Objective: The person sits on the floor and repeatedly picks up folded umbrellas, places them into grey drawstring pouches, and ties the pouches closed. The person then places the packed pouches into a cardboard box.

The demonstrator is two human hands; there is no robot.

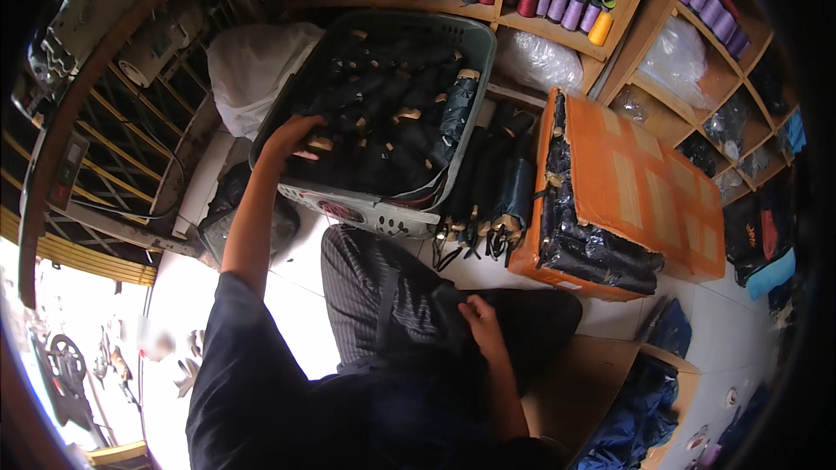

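My left hand [298, 136] reaches over the near-left rim of a large grey-green plastic basket [370, 211]. Its fingers and thumb close about the tan end of a black folded umbrella [320, 143]; the umbrella's far part blends into the dark pile. Several more black folded umbrellas [383, 113] with tan ends fill the basket. My right hand [482, 324] rests low over my lap with curled fingers. They press on something dark that merges with my dark clothes, so its kind is hidden.
More folded umbrellas [488, 174] with wrist straps lie right of the basket. Beside them stands an orange-taped carton [644, 191] of dark wrapped packs. Wooden shelves [557, 33] with thread spools run behind. A white plastic bag [252, 70] sits left; an open carton [579, 383] with blue cloth, lower right.
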